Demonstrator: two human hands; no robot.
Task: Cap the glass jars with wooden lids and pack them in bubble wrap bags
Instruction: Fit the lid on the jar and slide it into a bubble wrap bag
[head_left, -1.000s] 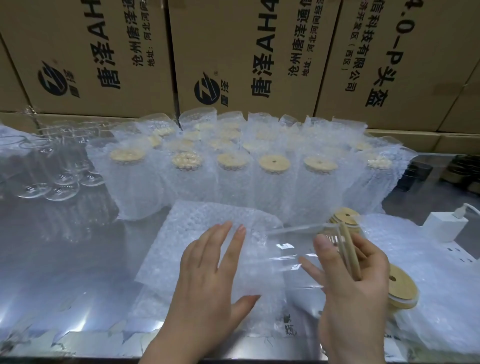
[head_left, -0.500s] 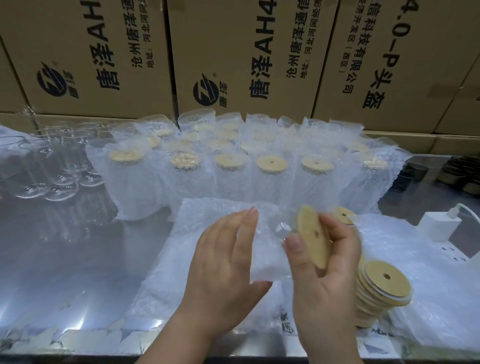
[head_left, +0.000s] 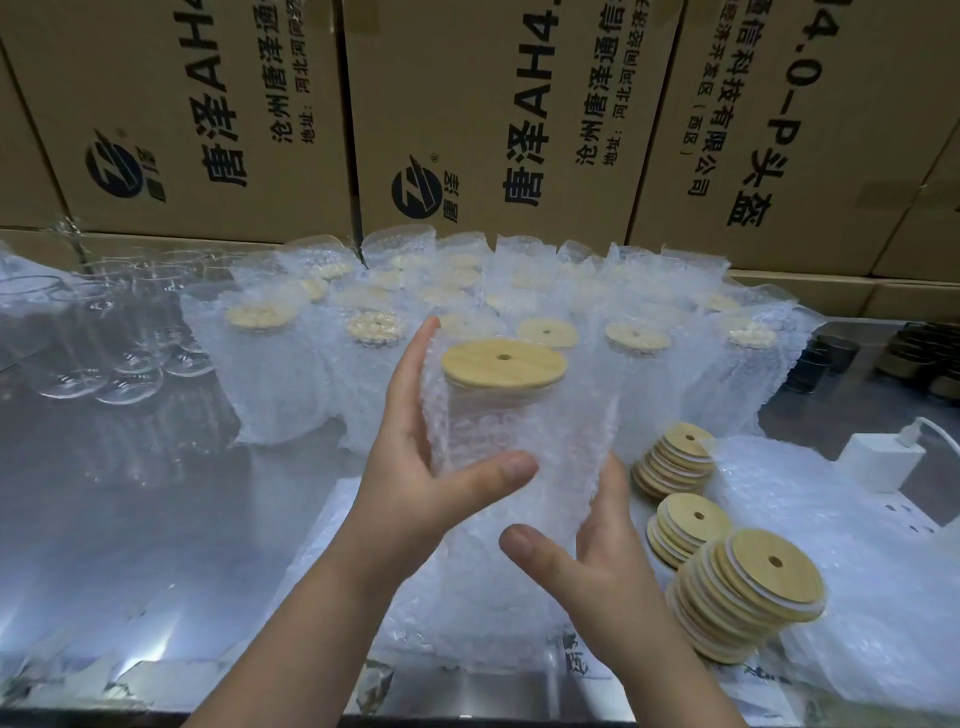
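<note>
A glass jar capped with a round wooden lid (head_left: 503, 364) stands upright inside a bubble wrap bag (head_left: 524, 457), held above the table. My left hand (head_left: 415, 467) grips the bag's left side, fingers behind and thumb across the front. My right hand (head_left: 597, 551) holds the bag's lower right, thumb in front. Only the lid shows above the bag's mouth. Loose wooden lids (head_left: 748, 587) lie in stacks at the right. Several packed jars (head_left: 332, 353) stand in rows behind. Bare glass jars (head_left: 119, 332) stand at the left.
Printed cardboard boxes (head_left: 467, 114) wall off the back. Flat bubble wrap bags (head_left: 857, 545) lie under and right of my hands. A white charger (head_left: 883, 462) with cable sits far right on the shiny metal table (head_left: 156, 519). Dark round items (head_left: 924, 353) sit back right.
The jar was lying sideways at the bag's mouth, the lid in my right hand. Now the lidded jar is upright inside the bag, lifted, with both hands around it.
</note>
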